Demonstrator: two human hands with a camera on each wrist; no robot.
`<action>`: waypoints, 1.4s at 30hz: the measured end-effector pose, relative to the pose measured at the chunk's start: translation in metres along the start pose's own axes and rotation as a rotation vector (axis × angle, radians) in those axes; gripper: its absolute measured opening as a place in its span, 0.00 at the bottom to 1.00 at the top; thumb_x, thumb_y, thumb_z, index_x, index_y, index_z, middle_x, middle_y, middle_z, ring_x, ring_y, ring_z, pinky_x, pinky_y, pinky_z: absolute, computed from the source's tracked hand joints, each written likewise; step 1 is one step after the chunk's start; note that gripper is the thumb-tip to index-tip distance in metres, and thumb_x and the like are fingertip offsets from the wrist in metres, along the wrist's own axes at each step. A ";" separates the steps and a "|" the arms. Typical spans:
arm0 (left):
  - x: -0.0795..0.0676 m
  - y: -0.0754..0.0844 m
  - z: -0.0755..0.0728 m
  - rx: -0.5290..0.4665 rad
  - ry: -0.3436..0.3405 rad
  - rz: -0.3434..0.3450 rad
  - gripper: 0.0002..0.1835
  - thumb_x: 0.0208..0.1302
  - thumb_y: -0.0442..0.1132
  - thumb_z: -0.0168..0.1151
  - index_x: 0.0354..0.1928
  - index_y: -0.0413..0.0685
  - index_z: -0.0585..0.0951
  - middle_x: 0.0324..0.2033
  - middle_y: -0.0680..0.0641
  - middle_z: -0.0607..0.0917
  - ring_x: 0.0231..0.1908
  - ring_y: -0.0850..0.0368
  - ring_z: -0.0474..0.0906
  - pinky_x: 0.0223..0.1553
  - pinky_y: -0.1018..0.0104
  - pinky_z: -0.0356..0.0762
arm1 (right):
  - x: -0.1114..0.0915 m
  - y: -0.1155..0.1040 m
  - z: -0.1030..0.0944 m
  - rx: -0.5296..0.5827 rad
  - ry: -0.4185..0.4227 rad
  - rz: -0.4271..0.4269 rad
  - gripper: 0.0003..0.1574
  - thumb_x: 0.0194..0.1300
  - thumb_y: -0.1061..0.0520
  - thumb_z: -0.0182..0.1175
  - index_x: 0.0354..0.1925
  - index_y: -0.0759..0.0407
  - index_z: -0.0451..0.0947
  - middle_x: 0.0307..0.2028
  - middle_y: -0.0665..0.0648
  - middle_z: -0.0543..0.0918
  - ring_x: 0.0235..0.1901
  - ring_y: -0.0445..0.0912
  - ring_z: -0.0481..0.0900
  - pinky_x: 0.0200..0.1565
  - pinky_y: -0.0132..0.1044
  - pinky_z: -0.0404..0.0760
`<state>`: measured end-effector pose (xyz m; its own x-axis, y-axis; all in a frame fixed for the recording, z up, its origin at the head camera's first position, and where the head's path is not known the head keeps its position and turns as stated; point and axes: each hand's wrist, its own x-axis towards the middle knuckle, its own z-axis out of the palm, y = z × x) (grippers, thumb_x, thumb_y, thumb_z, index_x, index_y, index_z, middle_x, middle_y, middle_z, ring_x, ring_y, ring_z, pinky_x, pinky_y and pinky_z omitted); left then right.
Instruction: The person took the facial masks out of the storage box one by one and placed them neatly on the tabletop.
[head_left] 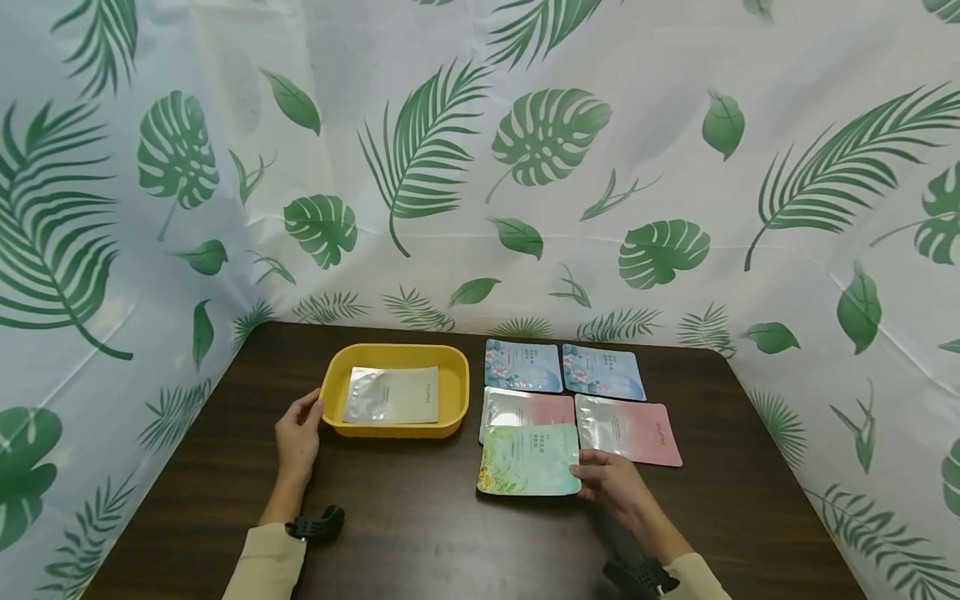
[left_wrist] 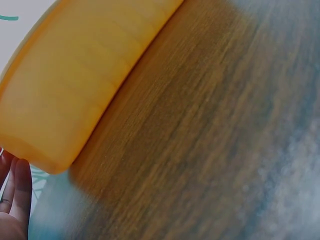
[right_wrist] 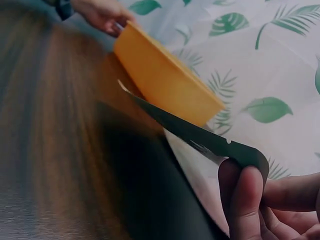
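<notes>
My right hand pinches the right edge of a green, flower-printed sachet. In the head view this sachet covers part of a pink-and-silver sachet; the right wrist view shows it edge-on, tilted, between thumb and fingers. At the left end of a yellow plastic basket, my left hand has its fingertips against the outer wall. The left wrist view shows the thumb and fingers fairly straight beside that wall. Inside the basket lies a silver-cream sachet.
Two blue floral sachets lie side by side at the back of the dark wooden table. Another pink-and-silver sachet lies just beyond my right hand. A leaf-printed curtain hangs behind the table and at both sides.
</notes>
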<state>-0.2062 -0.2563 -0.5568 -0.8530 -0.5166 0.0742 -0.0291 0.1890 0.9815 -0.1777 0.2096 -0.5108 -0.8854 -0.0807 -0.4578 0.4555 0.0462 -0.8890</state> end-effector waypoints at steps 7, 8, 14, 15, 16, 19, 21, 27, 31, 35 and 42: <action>-0.002 0.001 -0.002 0.015 -0.019 0.003 0.23 0.73 0.47 0.54 0.60 0.38 0.76 0.60 0.39 0.79 0.44 0.77 0.70 0.41 0.93 0.68 | -0.008 0.017 -0.005 -0.038 -0.048 0.025 0.23 0.63 0.64 0.62 0.54 0.72 0.73 0.32 0.50 0.85 0.27 0.42 0.79 0.31 0.32 0.80; -0.002 0.001 -0.002 0.013 -0.022 0.000 0.23 0.73 0.47 0.54 0.60 0.38 0.76 0.60 0.39 0.79 0.44 0.78 0.70 0.41 0.93 0.68 | -0.009 0.019 -0.005 -0.057 -0.042 0.028 0.23 0.62 0.64 0.62 0.54 0.73 0.73 0.32 0.50 0.85 0.27 0.42 0.79 0.31 0.33 0.80; -0.002 0.000 -0.001 -0.018 -0.026 -0.013 0.22 0.73 0.46 0.54 0.60 0.38 0.76 0.59 0.39 0.78 0.42 0.78 0.71 0.40 0.91 0.71 | -0.012 0.025 -0.004 -0.205 0.046 0.011 0.22 0.58 0.65 0.64 0.50 0.76 0.75 0.28 0.53 0.84 0.25 0.45 0.80 0.28 0.37 0.83; -0.002 0.000 -0.001 -0.018 -0.026 -0.011 0.22 0.73 0.46 0.54 0.60 0.38 0.76 0.59 0.39 0.78 0.42 0.79 0.71 0.40 0.91 0.71 | -0.012 0.025 -0.004 -0.231 0.057 0.001 0.21 0.58 0.65 0.64 0.48 0.76 0.75 0.27 0.54 0.84 0.24 0.45 0.80 0.28 0.37 0.83; -0.002 0.000 -0.002 -0.015 -0.026 -0.010 0.22 0.73 0.47 0.54 0.60 0.38 0.76 0.59 0.39 0.78 0.41 0.78 0.71 0.39 0.91 0.71 | -0.012 0.025 -0.004 -0.261 0.069 -0.008 0.20 0.57 0.65 0.64 0.46 0.77 0.76 0.26 0.54 0.83 0.23 0.45 0.79 0.26 0.37 0.83; -0.002 0.000 -0.002 -0.005 -0.027 -0.007 0.23 0.73 0.48 0.53 0.60 0.39 0.76 0.60 0.40 0.78 0.42 0.78 0.71 0.39 0.91 0.71 | -0.012 0.024 -0.004 -0.330 0.086 -0.029 0.17 0.56 0.66 0.65 0.43 0.77 0.78 0.24 0.54 0.82 0.20 0.44 0.79 0.24 0.36 0.82; -0.001 0.000 -0.002 0.003 -0.029 -0.012 0.23 0.73 0.48 0.53 0.61 0.39 0.75 0.60 0.40 0.78 0.42 0.78 0.71 0.39 0.91 0.71 | -0.011 0.024 -0.004 -0.359 0.095 -0.038 0.16 0.56 0.66 0.65 0.41 0.78 0.79 0.23 0.55 0.82 0.19 0.44 0.78 0.23 0.36 0.82; -0.002 0.000 -0.002 -0.004 -0.035 -0.019 0.24 0.73 0.48 0.53 0.61 0.39 0.75 0.60 0.40 0.78 0.42 0.78 0.71 0.40 0.90 0.72 | -0.010 0.025 -0.005 -0.394 0.132 -0.065 0.12 0.56 0.70 0.64 0.39 0.79 0.79 0.21 0.56 0.81 0.17 0.44 0.77 0.22 0.37 0.82; -0.001 0.000 -0.002 -0.006 -0.032 -0.022 0.24 0.73 0.48 0.53 0.61 0.40 0.75 0.60 0.40 0.78 0.42 0.78 0.71 0.40 0.90 0.72 | -0.008 0.026 -0.007 -0.388 0.144 -0.078 0.12 0.56 0.71 0.63 0.38 0.79 0.80 0.22 0.57 0.82 0.17 0.45 0.78 0.22 0.37 0.82; 0.000 0.000 -0.002 -0.002 -0.031 -0.017 0.24 0.73 0.49 0.53 0.61 0.40 0.75 0.59 0.40 0.78 0.43 0.77 0.72 0.40 0.90 0.72 | -0.007 0.026 -0.011 -0.389 0.145 -0.073 0.11 0.56 0.71 0.63 0.38 0.80 0.80 0.22 0.58 0.83 0.17 0.46 0.80 0.22 0.38 0.83; 0.001 -0.001 -0.002 0.000 -0.021 -0.023 0.23 0.73 0.48 0.52 0.62 0.40 0.75 0.60 0.41 0.78 0.44 0.77 0.71 0.40 0.91 0.71 | -0.004 0.018 -0.023 -0.413 0.102 -0.086 0.13 0.64 0.65 0.59 0.40 0.78 0.80 0.23 0.58 0.84 0.21 0.47 0.82 0.26 0.40 0.84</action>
<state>-0.2063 -0.2586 -0.5573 -0.8630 -0.5029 0.0477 -0.0491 0.1774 0.9829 -0.1683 0.2337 -0.5248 -0.9326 -0.0038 -0.3608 0.3225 0.4397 -0.8382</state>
